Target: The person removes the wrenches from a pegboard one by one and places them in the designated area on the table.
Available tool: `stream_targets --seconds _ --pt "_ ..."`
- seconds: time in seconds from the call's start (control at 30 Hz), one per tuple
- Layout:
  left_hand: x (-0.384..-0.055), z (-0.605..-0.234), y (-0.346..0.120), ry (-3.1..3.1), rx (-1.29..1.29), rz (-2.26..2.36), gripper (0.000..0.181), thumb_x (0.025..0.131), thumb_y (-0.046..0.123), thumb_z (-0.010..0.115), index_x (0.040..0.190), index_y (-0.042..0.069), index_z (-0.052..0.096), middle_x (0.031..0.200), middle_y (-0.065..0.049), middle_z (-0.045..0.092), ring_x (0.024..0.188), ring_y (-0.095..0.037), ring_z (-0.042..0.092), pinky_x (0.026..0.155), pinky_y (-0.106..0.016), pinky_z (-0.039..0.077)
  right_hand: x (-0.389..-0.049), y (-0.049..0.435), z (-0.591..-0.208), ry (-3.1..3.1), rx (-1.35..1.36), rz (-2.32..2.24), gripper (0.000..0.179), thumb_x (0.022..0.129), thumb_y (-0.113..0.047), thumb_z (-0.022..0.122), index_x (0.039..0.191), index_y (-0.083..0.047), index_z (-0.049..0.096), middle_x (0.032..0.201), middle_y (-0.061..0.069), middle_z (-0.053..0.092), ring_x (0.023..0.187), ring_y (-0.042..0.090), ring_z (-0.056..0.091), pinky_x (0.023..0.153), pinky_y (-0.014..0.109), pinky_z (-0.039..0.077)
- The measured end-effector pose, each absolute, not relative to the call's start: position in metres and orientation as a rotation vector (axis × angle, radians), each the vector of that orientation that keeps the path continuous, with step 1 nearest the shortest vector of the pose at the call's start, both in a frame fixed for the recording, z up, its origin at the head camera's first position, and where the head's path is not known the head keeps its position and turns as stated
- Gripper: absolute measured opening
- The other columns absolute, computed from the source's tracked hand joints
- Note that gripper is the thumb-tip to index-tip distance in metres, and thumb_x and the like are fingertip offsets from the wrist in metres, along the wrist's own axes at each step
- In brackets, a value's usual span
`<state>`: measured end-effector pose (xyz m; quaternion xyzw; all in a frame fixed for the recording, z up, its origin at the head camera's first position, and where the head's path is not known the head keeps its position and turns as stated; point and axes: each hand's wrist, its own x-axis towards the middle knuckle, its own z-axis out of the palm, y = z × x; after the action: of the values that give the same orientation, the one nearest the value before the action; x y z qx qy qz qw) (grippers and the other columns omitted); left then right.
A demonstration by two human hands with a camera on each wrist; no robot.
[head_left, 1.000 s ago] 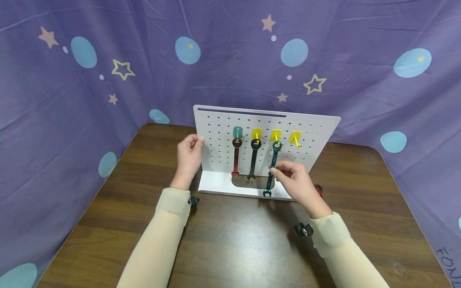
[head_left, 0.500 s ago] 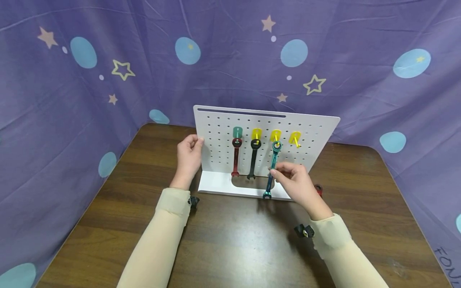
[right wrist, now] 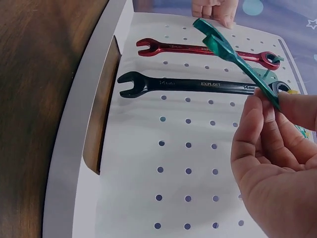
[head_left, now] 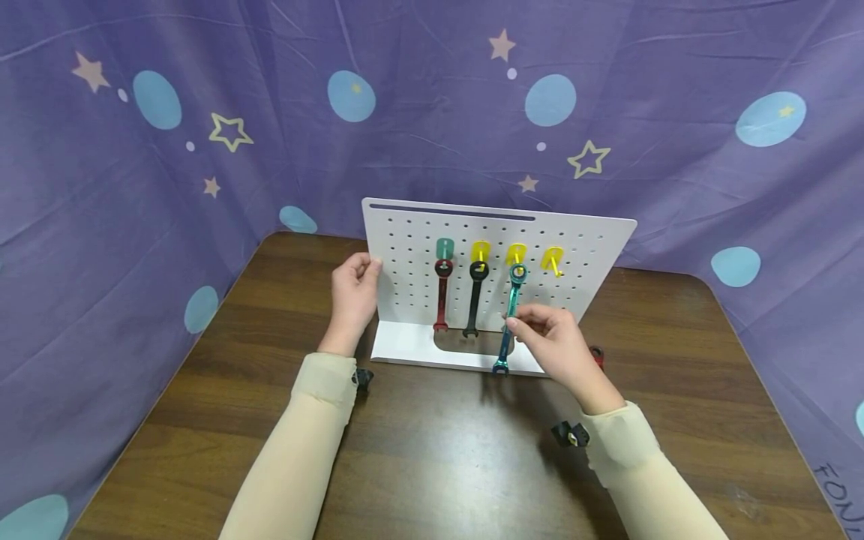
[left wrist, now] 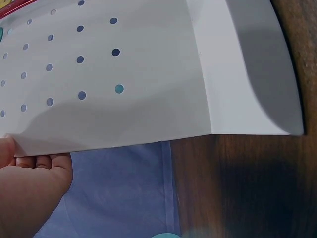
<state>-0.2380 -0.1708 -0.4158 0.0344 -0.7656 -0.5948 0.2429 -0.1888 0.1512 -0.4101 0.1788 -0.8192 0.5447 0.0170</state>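
A white pegboard (head_left: 405,341) stands upright on its foot. My left hand (head_left: 354,292) holds its left edge, thumb in front and fingers behind, as the left wrist view shows. My right hand (head_left: 556,341) pinches a teal combination wrench (head_left: 505,346) around mid-shaft between thumb and fingers. The wrench's ring end is at the third hook (head_left: 516,252), which is yellow; whether it is fully seated I cannot tell. Its open end tilts out from the board. A red wrench (head_left: 442,304) hangs from the green hook (head_left: 445,247), and a black wrench (head_left: 475,306) from the first yellow hook (head_left: 481,248).
A fourth hook (head_left: 553,259), yellow, sits to the right with nothing hanging on it. Beside my right wrist lies a red tool (head_left: 597,355), mostly hidden. Wooden table (head_left: 418,457) underneath, purple curtain (head_left: 432,135) behind and at the sides.
The teal wrench's lower end has come slightly out and down, and light now catches its shaft. Both hands stay almost still.
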Motion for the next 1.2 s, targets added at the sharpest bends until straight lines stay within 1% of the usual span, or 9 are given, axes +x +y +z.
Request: stream_targets --seconds 0.13,0.37,0.6,0.73,1.0,1.2 --pt "-0.2384 -0.4166 -0.1709 -2.093 0.089 -1.623 0.016 0.102 0.004 0.061 0.102 -0.010 0.069 0.097 -0.021 0.073 0.071 -0.020 0.055 0.059 -0.021 0.044 -0.1886 0.1512 -0.4095 -2.529 0.561 1.705 0.011 0.099 -0.012 0.069 0.102 -0.004 0.075 0.088 0.005 0.072 0.075 0.023 0.065 0.068 0.029 0.053" --pt "-0.2395 -0.4175 -0.1712 -2.082 0.079 -1.625 0.015 0.102 0.003 0.061 0.101 -0.010 0.069 0.095 -0.022 0.072 0.066 -0.012 0.052 0.057 -0.021 0.043 -0.1887 0.1514 -0.4087 -2.521 0.559 1.693 0.012 0.099 -0.012 0.069 0.101 -0.001 0.075 0.087 0.005 0.072 0.075 0.022 0.065 0.067 0.029 0.053" --pt "-0.2387 -0.4170 -0.1705 -2.086 0.080 -1.622 0.016 0.102 0.004 0.061 0.101 -0.010 0.069 0.095 -0.021 0.072 0.065 -0.011 0.051 0.057 -0.022 0.042 -0.1873 0.1522 -0.4067 -2.505 0.581 1.691 0.010 0.099 -0.010 0.069 0.100 -0.002 0.075 0.087 0.004 0.073 0.074 0.022 0.064 0.067 0.029 0.053" --pt "-0.2384 -0.4169 -0.1701 -2.080 0.074 -1.623 0.016 0.102 0.004 0.062 0.101 -0.010 0.069 0.096 -0.022 0.072 0.065 -0.011 0.051 0.057 -0.022 0.042 -0.1865 0.1527 -0.4066 -2.501 0.596 1.687 0.009 0.099 -0.008 0.069 0.101 -0.001 0.075 0.087 0.005 0.073 0.074 0.021 0.065 0.066 0.028 0.053" --pt "-0.2388 -0.4178 -0.1708 -2.077 0.074 -1.624 0.016 0.102 0.004 0.062 0.101 -0.010 0.068 0.096 -0.022 0.072 0.069 -0.019 0.055 0.058 -0.022 0.043 -0.1840 0.1549 -0.4068 -2.505 0.605 1.689 0.011 0.098 -0.007 0.069 0.102 0.001 0.074 0.088 0.007 0.072 0.076 0.021 0.064 0.067 0.027 0.053" --pt "-0.2389 -0.4173 -0.1710 -2.085 0.082 -1.619 0.016 0.102 0.004 0.062 0.100 -0.009 0.069 0.095 -0.021 0.072 0.067 -0.015 0.053 0.056 -0.022 0.042 -0.1821 0.1591 -0.4094 -2.496 0.610 1.690 0.009 0.098 -0.006 0.069 0.100 0.000 0.075 0.088 0.007 0.072 0.076 0.021 0.064 0.068 0.026 0.053"
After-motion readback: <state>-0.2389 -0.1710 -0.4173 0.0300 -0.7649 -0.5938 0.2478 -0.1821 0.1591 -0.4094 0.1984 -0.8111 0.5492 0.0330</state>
